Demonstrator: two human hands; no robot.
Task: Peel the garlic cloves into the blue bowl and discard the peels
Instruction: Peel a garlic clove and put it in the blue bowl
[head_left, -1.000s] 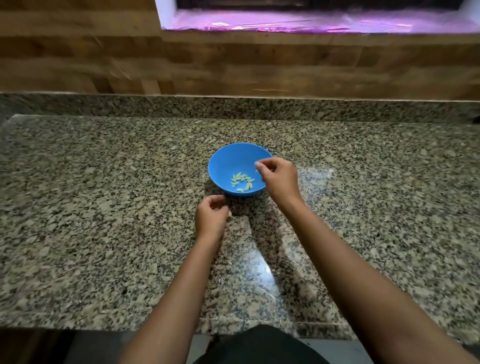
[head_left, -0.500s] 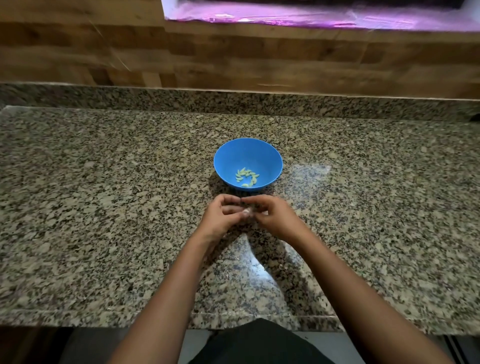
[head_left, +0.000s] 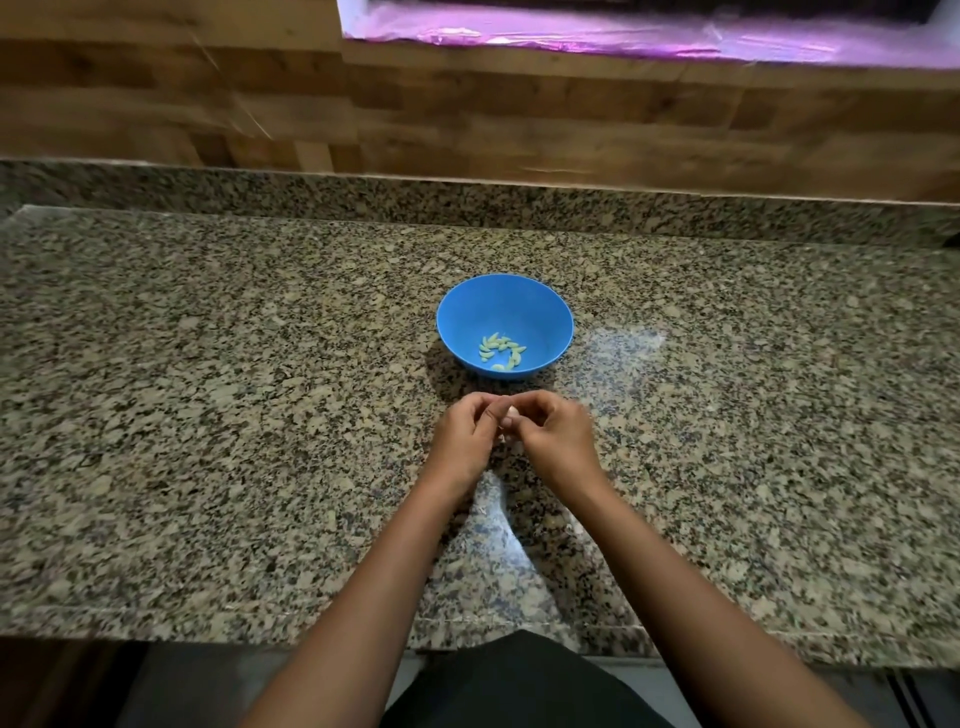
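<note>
just before the bowl (head_left: 505, 312), left hand (head_left: 464, 441) and right hand (head_left: 558, 439) meet, fingers curled, pinching a clove (head_left: 511, 413) between them. clove looks light, firm, slick; skin papery, best nipped at a tip. peeled cloves (head_left: 501, 352) lie in the bowl. granite counter (head_left: 208, 415) around; nothing blocks the way.

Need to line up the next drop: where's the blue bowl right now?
In the head view the blue bowl sits mid-counter, just beyond both hands, left and right, which meet over a clove. Peeled cloves lie inside.
</note>
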